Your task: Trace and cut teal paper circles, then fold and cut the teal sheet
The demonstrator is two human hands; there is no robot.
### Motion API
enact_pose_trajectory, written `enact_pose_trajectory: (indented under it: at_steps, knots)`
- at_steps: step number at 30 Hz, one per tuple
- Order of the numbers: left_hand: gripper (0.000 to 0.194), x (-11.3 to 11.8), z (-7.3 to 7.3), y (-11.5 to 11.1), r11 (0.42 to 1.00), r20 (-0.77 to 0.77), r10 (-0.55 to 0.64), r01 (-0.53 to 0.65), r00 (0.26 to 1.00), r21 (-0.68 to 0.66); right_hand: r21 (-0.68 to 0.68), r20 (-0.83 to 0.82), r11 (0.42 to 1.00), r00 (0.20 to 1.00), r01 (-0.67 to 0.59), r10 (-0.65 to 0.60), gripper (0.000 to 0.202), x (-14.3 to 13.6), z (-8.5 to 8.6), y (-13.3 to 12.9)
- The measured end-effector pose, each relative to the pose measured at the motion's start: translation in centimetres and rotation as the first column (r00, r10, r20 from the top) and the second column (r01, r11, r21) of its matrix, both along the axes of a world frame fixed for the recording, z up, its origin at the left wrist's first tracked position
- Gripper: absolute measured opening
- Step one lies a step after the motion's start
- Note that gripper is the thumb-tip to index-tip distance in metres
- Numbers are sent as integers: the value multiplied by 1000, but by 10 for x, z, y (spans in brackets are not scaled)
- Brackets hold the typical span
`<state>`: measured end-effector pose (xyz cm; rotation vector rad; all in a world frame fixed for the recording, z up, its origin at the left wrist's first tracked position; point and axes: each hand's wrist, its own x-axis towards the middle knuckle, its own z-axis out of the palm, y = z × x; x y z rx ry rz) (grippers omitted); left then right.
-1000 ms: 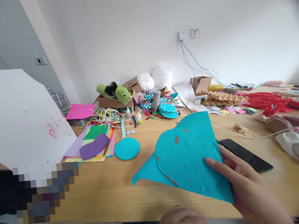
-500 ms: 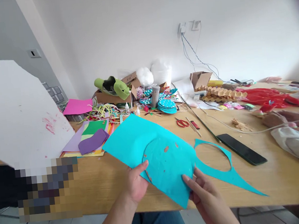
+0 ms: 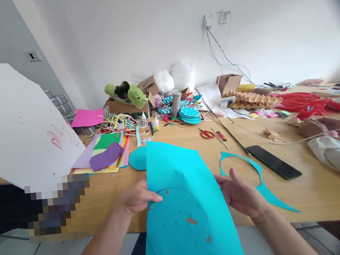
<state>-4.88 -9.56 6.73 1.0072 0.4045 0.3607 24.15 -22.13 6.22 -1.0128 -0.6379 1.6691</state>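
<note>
My left hand [image 3: 140,196] pinches the left edge of a bright blue sheet of craft paper [image 3: 173,159], thumb on top and fingers behind. Against the sheet lies a round blue disc [image 3: 180,238] with brown patches, its edge near my left thumb. At the sheet's right edge is my right hand [image 3: 243,196], open with the thumb raised; some fingertips are hidden behind the paper. On the table, a blue paper circle [image 3: 137,159] is partly covered by the sheet. Right of the sheet lies a blue offcut [image 3: 262,194] with a round hole.
Red-handled scissors [image 3: 206,133], sticks and a black phone [image 3: 273,161] lie to the right. Stacked coloured paper [image 3: 106,157] is at left, beside a large white board [image 3: 22,121]. Boxes, a flask [image 3: 176,105], glue bottles and egg trays [image 3: 251,99] line the back.
The blue sheet has turned and come down closer to me, uncovering the blue circle on the table. My right hand has let go and opened; my left hand moved left along the edge.
</note>
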Motion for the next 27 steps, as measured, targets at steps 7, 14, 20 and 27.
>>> enact_pose_trajectory:
  at_steps: [7,14,20,27]
  knots:
    - [53,-2,-9,2,999,6,-37,37,999,16,42,168,987,972,157,-162,30,-24,7,18]
    - [75,-3,-28,-11,997,7,-38,37,999,64,67,230,971,943,230,-240,36,-20,19,13]
    - [65,0,-34,-14,993,7,82,-83,997,85,143,367,972,902,187,-227,43,-19,22,14]
    - [67,-19,-32,-18,997,92,79,-79,993,-1,215,444,974,880,76,-167,59,-24,16,24]
